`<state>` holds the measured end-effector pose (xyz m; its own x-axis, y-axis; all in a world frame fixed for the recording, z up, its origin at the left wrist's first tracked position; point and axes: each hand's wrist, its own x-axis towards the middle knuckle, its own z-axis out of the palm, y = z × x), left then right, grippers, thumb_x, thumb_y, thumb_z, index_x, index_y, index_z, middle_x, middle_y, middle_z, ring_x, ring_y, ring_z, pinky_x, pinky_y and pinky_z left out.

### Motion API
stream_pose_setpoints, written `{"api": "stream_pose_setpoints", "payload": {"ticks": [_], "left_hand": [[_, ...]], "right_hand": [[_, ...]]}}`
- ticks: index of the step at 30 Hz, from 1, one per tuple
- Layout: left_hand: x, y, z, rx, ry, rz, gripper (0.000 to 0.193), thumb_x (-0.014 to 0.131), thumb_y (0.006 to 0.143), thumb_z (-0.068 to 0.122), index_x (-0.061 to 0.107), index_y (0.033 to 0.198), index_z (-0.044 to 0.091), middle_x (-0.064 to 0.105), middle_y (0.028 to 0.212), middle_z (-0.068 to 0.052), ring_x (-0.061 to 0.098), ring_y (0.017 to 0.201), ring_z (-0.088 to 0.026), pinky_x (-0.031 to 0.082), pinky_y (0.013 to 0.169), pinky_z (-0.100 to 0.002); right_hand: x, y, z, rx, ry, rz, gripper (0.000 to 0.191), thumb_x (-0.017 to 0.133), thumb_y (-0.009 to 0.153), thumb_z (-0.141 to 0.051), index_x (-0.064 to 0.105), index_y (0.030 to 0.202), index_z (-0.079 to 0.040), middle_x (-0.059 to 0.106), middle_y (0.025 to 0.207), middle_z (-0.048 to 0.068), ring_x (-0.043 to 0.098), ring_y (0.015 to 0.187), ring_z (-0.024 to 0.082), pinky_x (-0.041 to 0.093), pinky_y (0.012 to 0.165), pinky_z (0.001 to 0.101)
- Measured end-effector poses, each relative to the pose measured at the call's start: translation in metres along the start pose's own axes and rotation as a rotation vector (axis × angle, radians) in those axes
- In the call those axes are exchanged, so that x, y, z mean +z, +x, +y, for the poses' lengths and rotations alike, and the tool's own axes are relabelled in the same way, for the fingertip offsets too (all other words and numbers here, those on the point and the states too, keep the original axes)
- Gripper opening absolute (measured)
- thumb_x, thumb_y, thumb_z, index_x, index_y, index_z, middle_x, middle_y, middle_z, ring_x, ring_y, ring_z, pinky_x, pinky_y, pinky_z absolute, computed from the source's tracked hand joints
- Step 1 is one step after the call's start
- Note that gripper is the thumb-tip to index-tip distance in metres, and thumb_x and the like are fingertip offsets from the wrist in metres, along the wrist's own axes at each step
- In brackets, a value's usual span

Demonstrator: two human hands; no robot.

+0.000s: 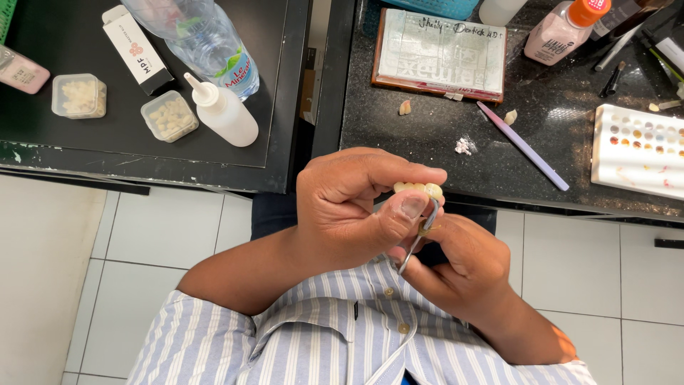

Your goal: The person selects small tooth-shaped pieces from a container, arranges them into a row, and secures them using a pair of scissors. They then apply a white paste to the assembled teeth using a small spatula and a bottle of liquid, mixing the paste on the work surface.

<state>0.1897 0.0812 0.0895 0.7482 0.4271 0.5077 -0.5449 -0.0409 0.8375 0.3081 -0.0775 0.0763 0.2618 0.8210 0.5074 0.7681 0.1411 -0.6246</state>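
I am looking down on two dark work surfaces with a narrow gap between them, above a floor of pale tiles [178, 235]. On the left black tray [43, 153] two small clear boxes of teeth [169, 115] are sitting beside a white squeeze bottle [222, 113], a clear water bottle [206, 39] and a white carton [135, 50]. Below the gap, my left hand [349, 207] is closing its thumb and fingers together on a small row of cream-coloured dental teeth [419, 190], clamping it in front of my striped shirt [320, 342]. My right hand [467, 267] is gripping a thin curved metal instrument [417, 239], whose tip is touching the teeth; its fingers are wrapping the handle tightly. On the speckled right bench [427, 150] a framed glass slab [442, 53] is lying near a lilac brush [524, 146], a pink bottle with an orange cap [563, 30] and a white colour palette [638, 150].

The underside of the teeth is hidden by my left thumb. The palette and the tools at the right edge are cut off.
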Motion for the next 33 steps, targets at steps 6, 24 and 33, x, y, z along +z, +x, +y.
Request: {"api": "stream_pose_setpoints", "payload": {"ticks": [6, 24, 33], "left_hand": [[0.007, 0.008, 0.001, 0.146, 0.306, -0.070, 0.035, 0.074, 0.104, 0.026, 0.067, 0.129, 0.001, 0.074, 0.110, -0.010, 0.073, 0.095, -0.013, 0.060, 0.084, -0.025], [0.011, 0.011, -0.001, 0.236, 0.511, -0.045, 0.015, 0.074, 0.103, 0.010, 0.072, 0.112, -0.002, 0.073, 0.093, -0.009, 0.072, 0.077, -0.016, 0.058, 0.066, -0.025], [0.014, 0.010, -0.007, 0.250, 0.485, -0.050, 0.015, 0.073, 0.106, 0.012, 0.072, 0.115, 0.001, 0.074, 0.093, -0.008, 0.072, 0.079, -0.014, 0.058, 0.068, -0.023]], "right_hand": [[0.003, 0.001, -0.001, 0.030, -0.006, 0.123, 0.025, 0.084, 0.083, -0.007, 0.066, 0.100, -0.003, 0.075, 0.095, 0.010, 0.076, 0.082, 0.016, 0.060, 0.068, 0.0261], [-0.002, -0.010, 0.024, 0.157, 0.483, 0.166, 0.023, 0.068, 0.093, 0.000, 0.063, 0.113, 0.011, 0.066, 0.119, 0.020, 0.069, 0.103, 0.017, 0.059, 0.090, 0.0264], [0.007, -0.018, 0.032, 0.180, 0.429, 0.170, 0.019, 0.065, 0.099, 0.004, 0.064, 0.117, 0.010, 0.069, 0.111, 0.012, 0.068, 0.090, 0.007, 0.056, 0.074, 0.0184]]}}
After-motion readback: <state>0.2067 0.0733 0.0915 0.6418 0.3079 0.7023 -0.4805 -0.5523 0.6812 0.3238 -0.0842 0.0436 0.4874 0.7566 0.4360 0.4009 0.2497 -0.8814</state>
